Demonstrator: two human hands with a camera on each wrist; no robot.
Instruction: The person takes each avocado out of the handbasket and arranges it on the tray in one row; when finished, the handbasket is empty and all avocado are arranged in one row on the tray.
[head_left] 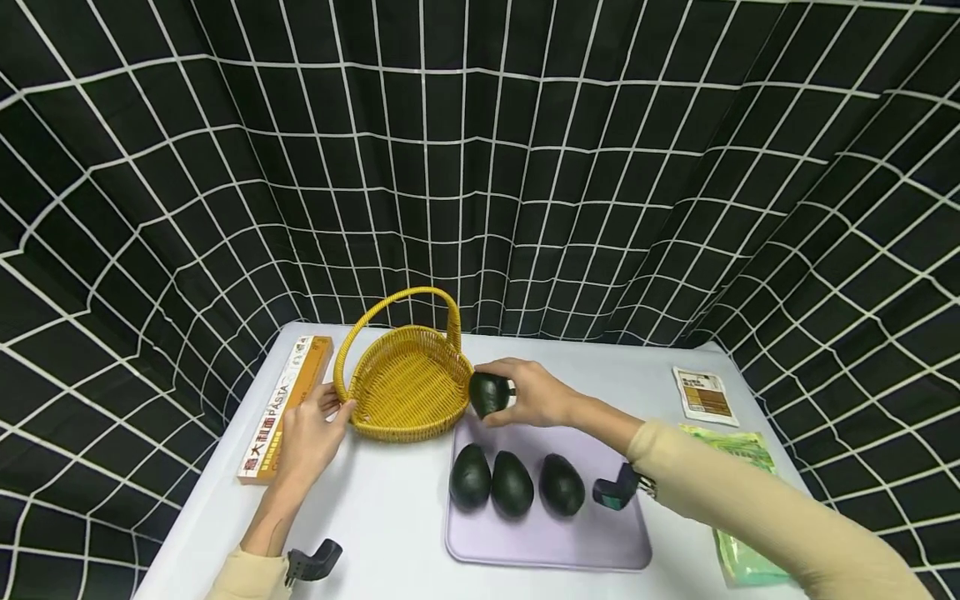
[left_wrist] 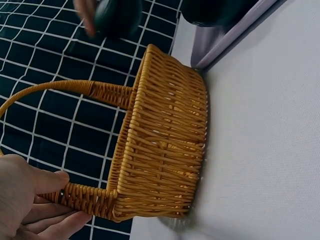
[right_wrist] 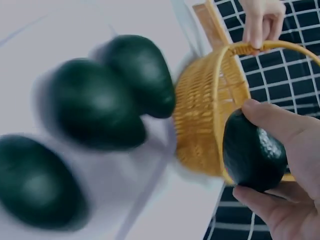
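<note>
My left hand (head_left: 311, 429) grips the base of the handle of a yellow wicker basket (head_left: 408, 383), with the thumb and fingers around it in the left wrist view. The basket stands on the table and no avocado shows inside it. An avocado (head_left: 489, 394) is held between the thumb and fingers of my right hand (head_left: 534, 393), beside the basket's right rim. In the right wrist view, this dark green avocado (right_wrist: 252, 150) overlaps the basket's opening. Three more avocados (head_left: 512, 485) lie in a row on a lilac tray (head_left: 547, 550).
A pasta box (head_left: 285, 408) lies left of the basket, near my left hand. Under and beyond my right forearm is a green packet (head_left: 750, 558), with a small white and brown packet (head_left: 705, 396) farther back. A black gridded curtain (head_left: 480, 167) surrounds the white table (head_left: 375, 533).
</note>
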